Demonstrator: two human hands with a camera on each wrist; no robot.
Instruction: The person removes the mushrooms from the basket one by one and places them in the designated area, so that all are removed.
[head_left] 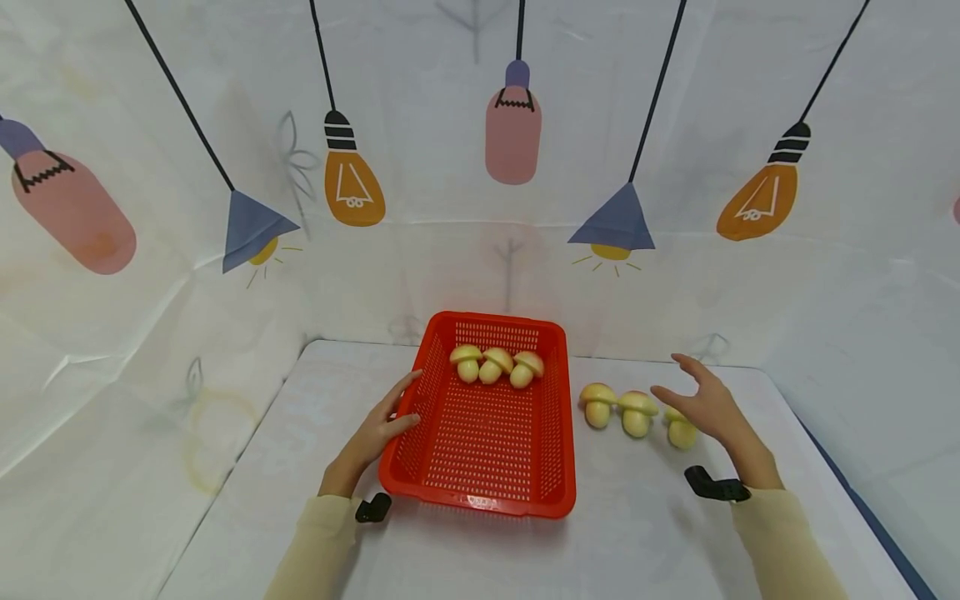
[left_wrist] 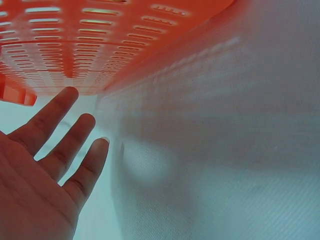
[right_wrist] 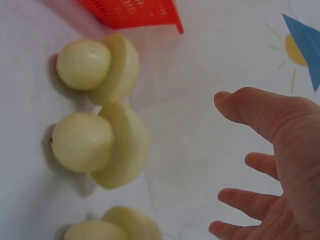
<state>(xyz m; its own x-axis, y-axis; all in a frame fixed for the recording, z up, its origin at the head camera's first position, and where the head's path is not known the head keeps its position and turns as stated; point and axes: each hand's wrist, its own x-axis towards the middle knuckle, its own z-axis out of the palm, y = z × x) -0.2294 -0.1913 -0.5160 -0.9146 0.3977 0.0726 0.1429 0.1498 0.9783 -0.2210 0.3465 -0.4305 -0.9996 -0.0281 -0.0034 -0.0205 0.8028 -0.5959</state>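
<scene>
A red plastic basket (head_left: 480, 450) sits on the white table, with three toy mushrooms (head_left: 496, 363) in a row near its far end. Against its left rim rests my left hand (head_left: 372, 433); in the left wrist view the fingers (left_wrist: 75, 145) stretch straight and spread beside the slotted basket wall (left_wrist: 100, 45). Three more yellow mushrooms (head_left: 637, 413) lie right of the basket. Over the rightmost one (head_left: 681, 432) hovers my right hand (head_left: 708, 407), partly covering it in the head view. Its thumb and fingers are apart, holding nothing in the right wrist view.
A white table (head_left: 622, 533) carries everything. Behind it hangs a pale cloth backdrop (head_left: 435, 258) printed with lamps and bulbs. A black strap piece (head_left: 716, 484) shows at the right wrist, another (head_left: 372, 507) at the left.
</scene>
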